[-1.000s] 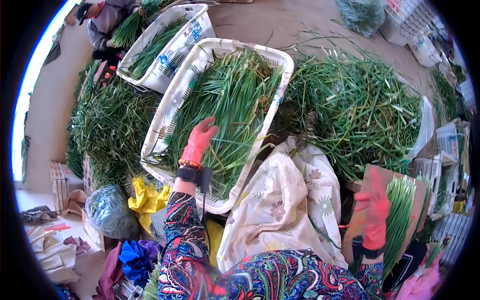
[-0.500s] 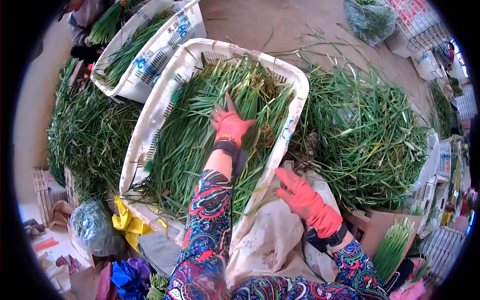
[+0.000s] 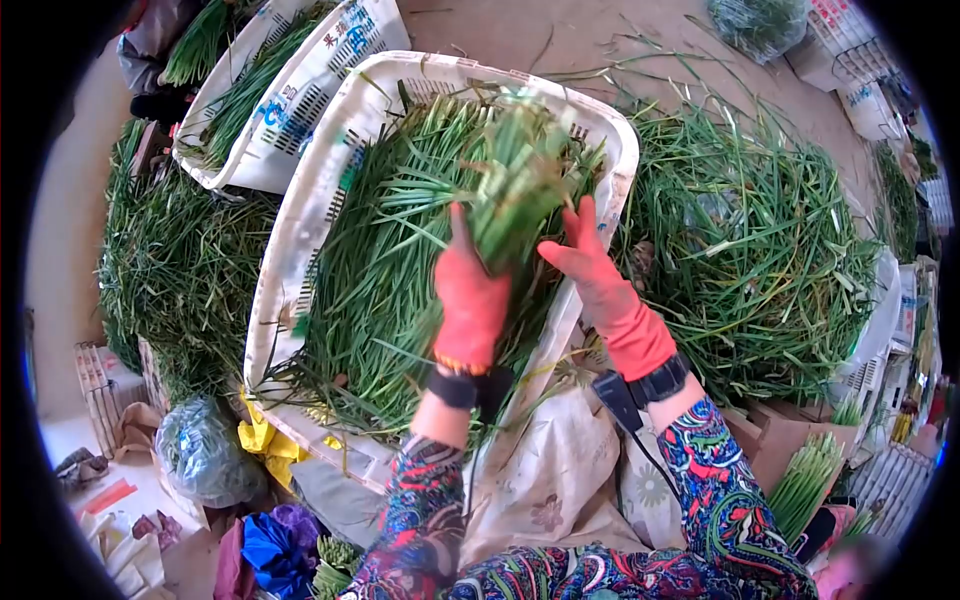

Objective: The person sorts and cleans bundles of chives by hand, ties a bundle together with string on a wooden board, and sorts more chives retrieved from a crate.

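Observation:
My left hand (image 3: 470, 300), in a red rubber glove, is closed round a bunch of chives (image 3: 515, 190) lifted off the heap, its pale ends pointing away from me and smeared by motion. My right hand (image 3: 607, 285), gloved the same, is beside the bunch on its right, thumb and fingers apart, holding nothing. Underneath both, more chives (image 3: 385, 300) fill a white plastic crate (image 3: 283, 250) tilted in front of me. Part of the left fingers is hidden by the bunch.
Loose green leaves lie in a large pile (image 3: 760, 250) on the right and another pile (image 3: 180, 270) on the left. A second white crate (image 3: 330, 90) of chives stands at the upper left. A cardboard box (image 3: 785, 440) and trimmed chives (image 3: 805, 485) sit at the lower right.
My left hand has gone from lying spread on the chives to holding a raised bunch. My right hand has moved up from the crate's near side to beside that bunch.

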{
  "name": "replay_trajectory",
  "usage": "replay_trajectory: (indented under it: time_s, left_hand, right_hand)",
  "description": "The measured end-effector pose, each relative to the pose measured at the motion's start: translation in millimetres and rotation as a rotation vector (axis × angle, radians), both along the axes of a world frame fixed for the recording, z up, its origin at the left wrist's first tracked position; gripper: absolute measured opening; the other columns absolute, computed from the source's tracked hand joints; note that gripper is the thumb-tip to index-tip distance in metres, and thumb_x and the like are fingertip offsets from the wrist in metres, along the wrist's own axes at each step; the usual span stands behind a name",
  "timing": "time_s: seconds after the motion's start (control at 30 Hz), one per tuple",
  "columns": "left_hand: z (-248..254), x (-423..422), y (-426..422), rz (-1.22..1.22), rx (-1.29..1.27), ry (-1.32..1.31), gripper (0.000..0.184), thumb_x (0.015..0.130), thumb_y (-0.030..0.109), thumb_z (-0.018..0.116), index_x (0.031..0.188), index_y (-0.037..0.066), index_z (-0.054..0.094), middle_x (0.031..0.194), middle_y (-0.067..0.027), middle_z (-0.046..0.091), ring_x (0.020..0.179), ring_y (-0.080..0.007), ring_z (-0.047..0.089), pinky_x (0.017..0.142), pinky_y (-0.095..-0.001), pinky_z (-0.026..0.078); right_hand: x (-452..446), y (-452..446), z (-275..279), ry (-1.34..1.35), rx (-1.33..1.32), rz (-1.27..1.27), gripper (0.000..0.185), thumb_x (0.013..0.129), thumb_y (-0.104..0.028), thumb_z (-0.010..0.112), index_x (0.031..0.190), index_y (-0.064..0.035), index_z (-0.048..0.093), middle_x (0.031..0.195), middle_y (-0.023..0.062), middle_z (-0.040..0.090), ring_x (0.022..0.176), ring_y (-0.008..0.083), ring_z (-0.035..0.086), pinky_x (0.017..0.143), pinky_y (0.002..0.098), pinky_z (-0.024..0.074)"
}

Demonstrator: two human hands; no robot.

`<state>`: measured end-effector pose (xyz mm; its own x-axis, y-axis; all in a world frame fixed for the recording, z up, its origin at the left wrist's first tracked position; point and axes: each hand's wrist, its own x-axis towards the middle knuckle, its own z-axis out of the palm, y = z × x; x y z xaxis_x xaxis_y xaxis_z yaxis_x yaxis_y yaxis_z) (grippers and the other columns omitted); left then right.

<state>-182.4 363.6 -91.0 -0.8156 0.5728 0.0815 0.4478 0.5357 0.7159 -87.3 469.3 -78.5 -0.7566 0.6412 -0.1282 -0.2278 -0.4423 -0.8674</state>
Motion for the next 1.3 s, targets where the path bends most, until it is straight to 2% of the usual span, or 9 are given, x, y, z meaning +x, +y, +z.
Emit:
replay_trajectory:
  time_s: [0.43, 0.5, 0.53, 0.6, 0.7, 0.83, 1.03, 1.13, 1.3]
  left_hand:
    - [82, 52, -26, -0.647, -0.282, -0.131, 0.068, 0.07, 0.03, 0.068, 0.128, 0.007, 0.04, 0.085, -0.0146, 0.059, 0.077, -0.0316, 0.058, 0.073, -0.0385, 0.047]
    - [83, 26, -16, -0.391, -0.032, -0.305, 0.04, 0.08, 0.029, 0.059, 0.112, 0.003, 0.057, 0.074, -0.0108, 0.063, 0.063, -0.015, 0.058, 0.064, -0.0274, 0.048]
    - [118, 12, 2, -0.202, -0.095, -0.546, 0.034, 0.083, 0.034, 0.052, 0.102, 0.008, 0.061, 0.077, -0.0145, 0.063, 0.076, -0.03, 0.061, 0.067, -0.0368, 0.048]
    - [40, -17, 34, -0.195, 0.065, 0.116, 0.047, 0.085, 0.04, 0.048, 0.11, 0.0, 0.054, 0.087, -0.0167, 0.063, 0.081, -0.03, 0.061, 0.074, -0.0369, 0.047]
    - [5, -21, 83, -0.381, -0.591, -0.096, 0.069, 0.08, 0.054, 0.047, 0.128, 0.005, 0.038, 0.113, -0.0228, 0.053, 0.105, -0.0318, 0.052, 0.088, -0.0384, 0.042]
    - [-21, -15, 101, -0.43, -0.635, -0.068, 0.039, 0.081, 0.031, 0.053, 0.109, 0.004, 0.056, 0.104, -0.0184, 0.058, 0.099, -0.0312, 0.055, 0.087, -0.0368, 0.043]
    - [-31, -9, 53, -0.458, -0.095, -0.894, 0.036, 0.08, 0.012, 0.053, 0.115, 0.004, 0.053, 0.1, -0.0096, 0.059, 0.091, -0.0153, 0.055, 0.079, -0.0228, 0.042]
    - [-53, 9, 25, -0.829, 0.041, -0.115, 0.031, 0.09, 0.004, 0.035, 0.118, 0.0, 0.048, 0.116, -0.0133, 0.048, 0.103, -0.0206, 0.051, 0.089, -0.0266, 0.04]
    - [15, 54, 9, -0.608, 0.167, -0.385, 0.035, 0.091, 0.024, 0.035, 0.1, -0.003, 0.054, 0.082, -0.0215, 0.059, 0.075, -0.0334, 0.057, 0.068, -0.0362, 0.044]
  right_hand:
    - [62, -16, -4, 0.033, -0.479, -0.193, 0.02, 0.08, -0.014, 0.058, 0.095, -0.0014, 0.062, 0.09, 0.0053, 0.063, 0.084, 0.0148, 0.058, 0.078, 0.0284, 0.045]
    - [72, -16, -21, -0.012, -0.372, -0.247, 0.022, 0.08, -0.016, 0.058, 0.095, -0.0016, 0.062, 0.091, 0.0058, 0.063, 0.086, 0.0164, 0.058, 0.08, 0.03, 0.0445]
    - [73, -17, -21, 0.002, -0.385, -0.27, 0.023, 0.079, -0.017, 0.058, 0.096, -0.0015, 0.062, 0.092, 0.006, 0.063, 0.087, 0.017, 0.058, 0.081, 0.0304, 0.0444]
    - [74, -19, -20, 0.032, -0.408, -0.3, 0.025, 0.079, -0.018, 0.059, 0.098, -0.0013, 0.061, 0.094, 0.0066, 0.062, 0.088, 0.0182, 0.058, 0.082, 0.0312, 0.0443]
    - [76, -18, -25, 0.111, -0.483, -0.274, 0.03, 0.078, -0.02, 0.06, 0.102, -0.0016, 0.059, 0.097, 0.0077, 0.062, 0.089, 0.0197, 0.058, 0.082, 0.0337, 0.0456]
    - [81, -18, -19, 0.102, -0.603, -0.251, 0.023, 0.079, -0.016, 0.059, 0.098, -0.0021, 0.06, 0.096, 0.0073, 0.062, 0.088, 0.0187, 0.058, 0.081, 0.0332, 0.0459]
    - [83, -13, -38, -0.004, -0.451, -0.226, 0.031, 0.082, -0.019, 0.056, 0.106, 0.0, 0.059, 0.106, 0.0077, 0.059, 0.101, 0.0161, 0.053, 0.092, 0.0302, 0.0376]
    - [78, -17, -34, 0.01, -0.322, -0.185, 0.028, 0.083, -0.018, 0.054, 0.105, -0.0002, 0.059, 0.106, 0.0065, 0.059, 0.1, 0.0159, 0.053, 0.091, 0.0294, 0.0379]
    - [91, -34, 3, 0.151, -0.483, -0.167, 0.032, 0.082, -0.018, 0.056, 0.11, -0.0021, 0.055, 0.102, 0.0068, 0.058, 0.098, 0.0159, 0.053, 0.086, 0.0282, 0.0405]
